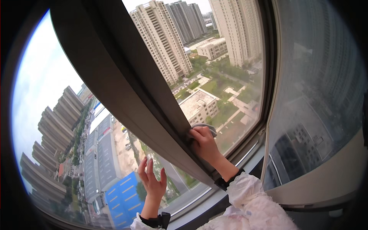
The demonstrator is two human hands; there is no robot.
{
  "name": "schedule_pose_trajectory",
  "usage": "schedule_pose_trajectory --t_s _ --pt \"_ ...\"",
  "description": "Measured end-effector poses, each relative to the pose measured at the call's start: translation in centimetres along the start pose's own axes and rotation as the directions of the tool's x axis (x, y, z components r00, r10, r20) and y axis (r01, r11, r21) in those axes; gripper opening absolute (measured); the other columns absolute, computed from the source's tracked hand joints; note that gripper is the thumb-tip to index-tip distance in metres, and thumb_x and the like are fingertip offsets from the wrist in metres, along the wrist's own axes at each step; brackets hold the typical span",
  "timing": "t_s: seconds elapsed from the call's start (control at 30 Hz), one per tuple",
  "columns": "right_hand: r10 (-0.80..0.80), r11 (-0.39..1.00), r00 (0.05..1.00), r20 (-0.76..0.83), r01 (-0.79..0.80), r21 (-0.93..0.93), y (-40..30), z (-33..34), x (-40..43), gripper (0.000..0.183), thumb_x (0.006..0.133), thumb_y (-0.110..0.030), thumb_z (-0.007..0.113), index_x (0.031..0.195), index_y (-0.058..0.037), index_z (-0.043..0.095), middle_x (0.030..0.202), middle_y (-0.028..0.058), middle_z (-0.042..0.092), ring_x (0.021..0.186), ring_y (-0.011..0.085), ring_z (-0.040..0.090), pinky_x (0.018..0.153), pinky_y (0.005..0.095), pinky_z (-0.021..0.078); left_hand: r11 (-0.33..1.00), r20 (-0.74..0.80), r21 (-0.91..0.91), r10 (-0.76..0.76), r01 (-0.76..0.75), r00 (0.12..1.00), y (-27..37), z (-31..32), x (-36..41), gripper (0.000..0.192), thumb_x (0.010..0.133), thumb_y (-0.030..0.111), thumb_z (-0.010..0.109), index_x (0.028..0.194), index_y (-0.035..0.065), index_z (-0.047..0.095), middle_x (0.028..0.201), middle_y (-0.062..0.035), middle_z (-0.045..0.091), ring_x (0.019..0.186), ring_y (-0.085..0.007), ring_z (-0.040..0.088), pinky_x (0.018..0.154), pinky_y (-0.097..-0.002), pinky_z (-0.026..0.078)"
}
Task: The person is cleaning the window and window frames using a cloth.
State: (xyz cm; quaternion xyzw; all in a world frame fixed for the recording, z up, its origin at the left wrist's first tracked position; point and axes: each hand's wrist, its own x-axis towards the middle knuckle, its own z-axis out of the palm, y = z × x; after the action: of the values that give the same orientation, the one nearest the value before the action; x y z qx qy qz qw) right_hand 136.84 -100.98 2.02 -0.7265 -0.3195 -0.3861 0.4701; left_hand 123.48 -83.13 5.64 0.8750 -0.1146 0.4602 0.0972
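Note:
My right hand (203, 143) grips a folded grey cloth (212, 130), most of which is hidden behind the fingers. It presses against the edge of the dark window mullion (155, 106), beside the right-hand window pane (230, 115). My left hand (153, 179) is raised before the left window pane (184, 184) with its fingers apart and nothing in them. Whether its fingertips touch the glass, I cannot tell. Each wrist wears a black band, and white ruffled cuffs show on both sleeves.
A window sill (198, 205) runs along the bottom of the frame. To the right stands another glass panel (313, 95) with reflections in it. Beyond the glass, far below, are tower blocks (161, 40), lawns and a blue roof (125, 201).

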Motion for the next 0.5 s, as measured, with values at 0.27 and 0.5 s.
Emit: schedule_pose_trajectory --t_s 0.27,0.5 --pt "-0.003 0.973 0.988 -0.156 0.039 0.228 -1.9 -1.1 7.0 0.038 0.062 0.002 0.051 0.098 -0.0080 0.056 0.099 0.0048 0.052 0.091 0.0216 0.047 0.081 0.0343 0.0353 0.991 -0.183 0.091 0.114 -0.099 0.976 3.2 -0.4 8.9 0.061 0.075 0.016 0.048 0.123 -0.0089 0.019 0.123 -0.0260 0.023 0.116 -0.0393 0.025 0.095 -0.0460 0.023" --pt "-0.255 0.964 0.967 -0.004 0.254 0.077 2.8 0.6 2.4 0.031 0.055 -0.005 0.055 0.084 -0.0137 0.063 0.093 -0.0015 0.052 0.092 0.0210 0.043 0.083 0.0325 0.0325 0.997 -0.439 0.046 0.074 -0.060 0.895 5.4 2.1 12.2 0.077 0.072 0.023 0.059 0.129 -0.0025 0.013 0.130 -0.0236 0.018 0.120 -0.0365 0.017 0.097 -0.0449 0.015"
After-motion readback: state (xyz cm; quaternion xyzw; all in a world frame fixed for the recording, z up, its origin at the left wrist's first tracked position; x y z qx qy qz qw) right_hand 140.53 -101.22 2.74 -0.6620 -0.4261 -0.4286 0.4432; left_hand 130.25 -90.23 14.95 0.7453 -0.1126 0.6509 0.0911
